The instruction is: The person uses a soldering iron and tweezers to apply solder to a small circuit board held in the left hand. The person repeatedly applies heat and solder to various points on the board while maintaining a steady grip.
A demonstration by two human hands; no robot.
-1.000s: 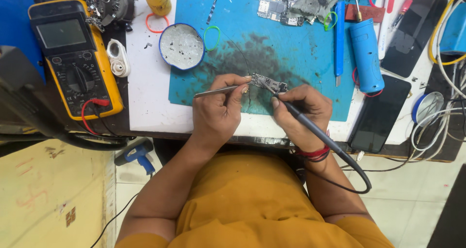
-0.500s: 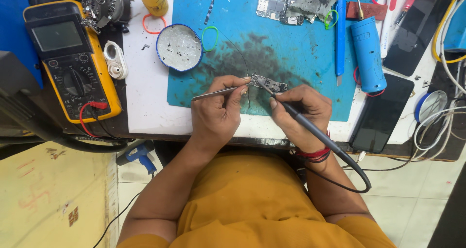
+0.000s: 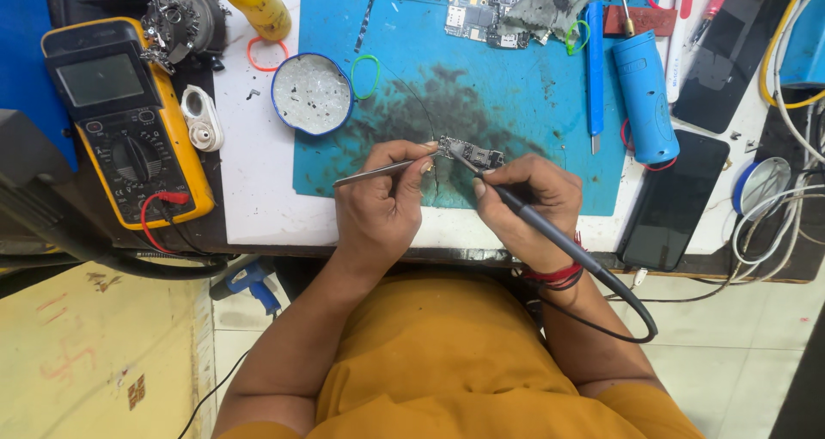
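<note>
Green-grey and bristling with tiny parts, the one small thin circuit board on the blue silicone mat looks light, stiff, fragile, best held by its edges, left hand pinching one metal tweezers, right hand gripping one grey corded soldering iron.

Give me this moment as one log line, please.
left hand: holds tweezers | right hand: holds soldering iron | both on small circuit board | blue mat

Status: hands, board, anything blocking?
Left hand grips tweezers. Right hand grips soldering iron, tip on small circuit board. Nothing blocking.
</note>
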